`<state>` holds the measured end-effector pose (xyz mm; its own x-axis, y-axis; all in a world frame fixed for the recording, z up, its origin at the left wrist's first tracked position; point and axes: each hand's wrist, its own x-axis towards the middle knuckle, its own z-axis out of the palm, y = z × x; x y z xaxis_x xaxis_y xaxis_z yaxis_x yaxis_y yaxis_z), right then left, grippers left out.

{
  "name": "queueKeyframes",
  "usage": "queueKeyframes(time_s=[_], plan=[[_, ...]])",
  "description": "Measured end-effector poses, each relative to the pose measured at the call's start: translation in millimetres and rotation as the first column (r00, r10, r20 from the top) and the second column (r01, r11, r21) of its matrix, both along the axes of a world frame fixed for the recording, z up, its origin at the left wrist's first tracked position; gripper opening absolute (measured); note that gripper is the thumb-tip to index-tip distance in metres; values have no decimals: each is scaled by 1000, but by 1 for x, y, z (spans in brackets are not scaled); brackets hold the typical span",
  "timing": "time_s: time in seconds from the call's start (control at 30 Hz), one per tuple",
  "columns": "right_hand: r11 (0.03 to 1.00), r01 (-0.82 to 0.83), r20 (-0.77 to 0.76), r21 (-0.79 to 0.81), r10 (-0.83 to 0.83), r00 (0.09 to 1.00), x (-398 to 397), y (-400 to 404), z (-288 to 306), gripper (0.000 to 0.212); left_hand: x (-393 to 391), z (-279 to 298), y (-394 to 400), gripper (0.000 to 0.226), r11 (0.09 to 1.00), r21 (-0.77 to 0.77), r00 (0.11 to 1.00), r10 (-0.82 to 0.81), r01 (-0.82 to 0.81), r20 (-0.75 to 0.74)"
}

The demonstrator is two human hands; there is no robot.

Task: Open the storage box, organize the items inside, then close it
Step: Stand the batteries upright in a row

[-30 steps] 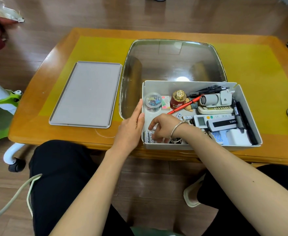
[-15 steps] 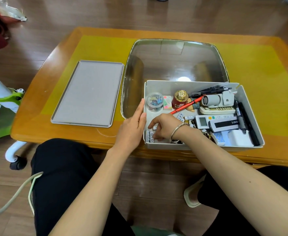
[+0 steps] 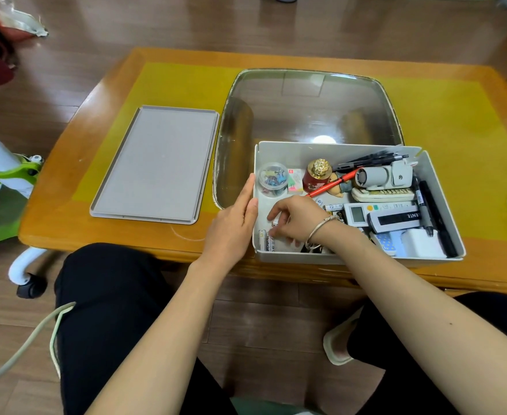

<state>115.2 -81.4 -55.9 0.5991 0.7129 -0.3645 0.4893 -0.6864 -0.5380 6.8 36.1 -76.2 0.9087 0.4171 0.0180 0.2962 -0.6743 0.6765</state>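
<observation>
Wooden tabletop carries the opened storage box, lid aside; left hand flat against it, right hand pinching batteries; sorting underway, closing remains.

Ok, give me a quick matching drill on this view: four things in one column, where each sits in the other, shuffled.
Things:
1 lid
2 clear round tub
3 black marker
4 left hand

Places:
A against the box's outer left wall
B far-left corner inside the box
C on the table, left of the box
D along the box's right side

Pairs: 1-C, 2-B, 3-D, 4-A
</observation>
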Motion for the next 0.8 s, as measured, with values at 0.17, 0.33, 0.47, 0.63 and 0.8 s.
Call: queueKeyframes(time_s=[0.17, 0.33, 0.47, 0.63, 0.8], plan=[[995, -85, 145, -52, 92, 985, 8, -10, -10, 38, -1, 2, 0, 52, 999, -29, 1000, -14, 14, -3], [994, -78, 179, -75, 91, 980, 8, -8, -15, 27, -1, 3, 0, 51, 1000, -12, 1000, -19, 19, -7], [1000, -7, 181, 24, 2, 984, 7, -8, -10, 28, -2, 5, -1, 51, 1000, -3, 1000, -18, 18, -11], [995, 90, 63, 36, -92, 994, 5, -10, 0, 10, -1, 2, 0, 53, 1000, 9, 1000, -23, 23, 5], [994, 108, -132, -36, -112, 985, 2, -13, 2, 13, -1, 3, -1, 53, 1000, 17, 1000, -12, 12, -12]])
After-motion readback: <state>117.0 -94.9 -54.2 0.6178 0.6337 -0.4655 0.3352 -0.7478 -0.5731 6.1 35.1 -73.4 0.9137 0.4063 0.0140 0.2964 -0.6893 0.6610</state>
